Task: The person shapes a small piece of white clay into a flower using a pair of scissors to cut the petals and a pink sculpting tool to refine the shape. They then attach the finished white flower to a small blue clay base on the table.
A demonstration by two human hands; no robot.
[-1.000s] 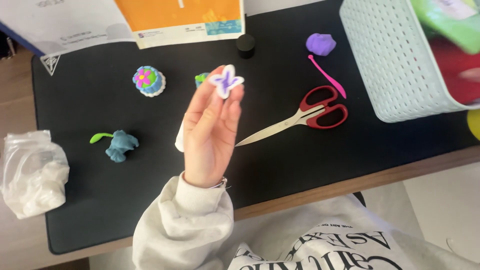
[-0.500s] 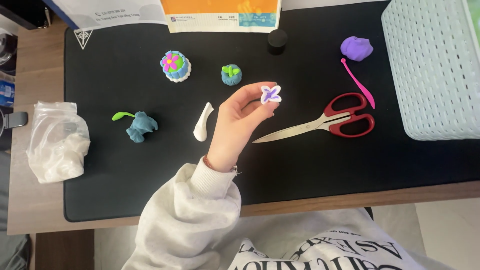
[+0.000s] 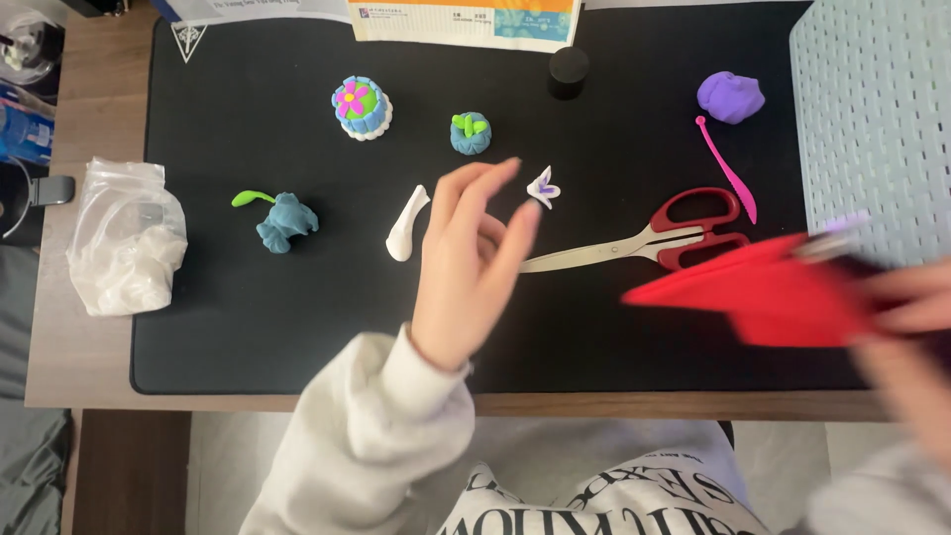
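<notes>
**Loose left grip beside a tiny clay flower**

Loosely spread, the left hand holds nothing; its fingertips hover just beside the small white-and-purple clay flower, which lies on the black table mat. The blurred right hand grips a red sheet. Red-handled scissors lie near; open mat lies below.

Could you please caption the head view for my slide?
Left hand open beside a small clay flower; right hand holds a red sheet.
</notes>
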